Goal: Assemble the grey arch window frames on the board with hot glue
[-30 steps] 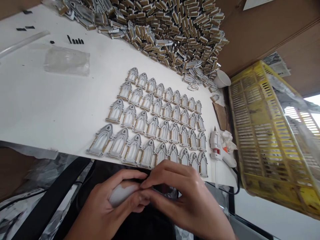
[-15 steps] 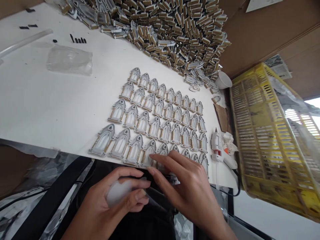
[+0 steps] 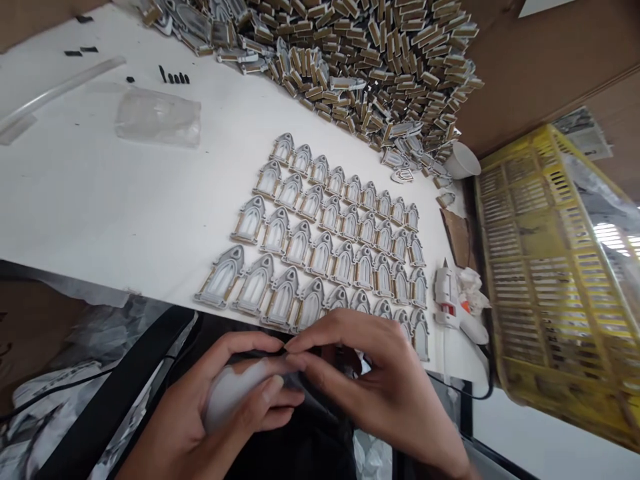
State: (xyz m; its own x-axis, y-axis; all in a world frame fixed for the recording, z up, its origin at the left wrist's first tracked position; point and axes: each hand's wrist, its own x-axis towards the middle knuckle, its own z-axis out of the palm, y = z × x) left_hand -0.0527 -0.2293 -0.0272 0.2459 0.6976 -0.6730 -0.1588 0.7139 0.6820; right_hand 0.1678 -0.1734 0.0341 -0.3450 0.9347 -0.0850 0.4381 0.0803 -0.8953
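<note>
My left hand (image 3: 220, 407) is closed around a pale, translucent object (image 3: 233, 393) held below the table's front edge. My right hand (image 3: 373, 383) meets it from the right, thumb and forefinger pinched at the object's near end; what they pinch is too small to make out. Just beyond my hands, rows of grey arch-shaped window pieces (image 3: 330, 247) with tan edges lie flat on the white table (image 3: 100, 200). My right fingers hide parts of the nearest row.
A big heap of the same pieces (image 3: 360, 60) fills the table's far side. A white glue gun (image 3: 447, 300) lies at the right edge, its cord hanging. A yellow slatted crate (image 3: 550, 280) stands to the right. A clear plastic bag (image 3: 160, 117) lies far left.
My right hand, which had opened and reached over the front row half a second ago, has drawn back and pinched onto the pale object again. The view has shifted slightly left.
</note>
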